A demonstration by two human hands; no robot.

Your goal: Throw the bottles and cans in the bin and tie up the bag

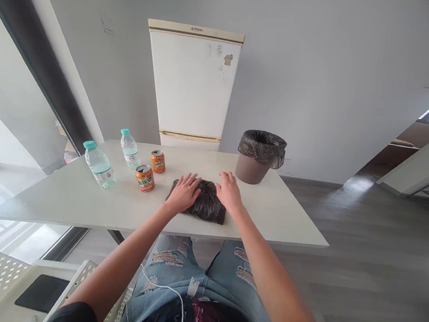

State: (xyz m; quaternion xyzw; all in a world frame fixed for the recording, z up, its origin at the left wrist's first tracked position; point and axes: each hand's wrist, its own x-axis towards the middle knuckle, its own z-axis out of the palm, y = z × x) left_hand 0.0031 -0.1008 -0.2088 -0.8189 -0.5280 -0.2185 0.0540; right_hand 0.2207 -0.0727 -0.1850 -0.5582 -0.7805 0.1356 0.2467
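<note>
A black plastic garbage bag (207,205) lies crumpled on the white table (269,222), close to its front edge. My left hand (184,192) rests on the bag's left part, palm down, with the fingers stretched out and apart. On the bag's right side is my right hand (228,192), its thumb at the plastic and its fingers extended forward, not wrapped around anything. What lies under the palms is hidden.
Two water bottles, a nearer one (100,166) and a farther one (130,149), stand at the left beside two orange cans, nearer (145,178) and farther (158,161). A brown trash bin (252,169) with a black liner stands back right. Behind is a white refrigerator (193,83).
</note>
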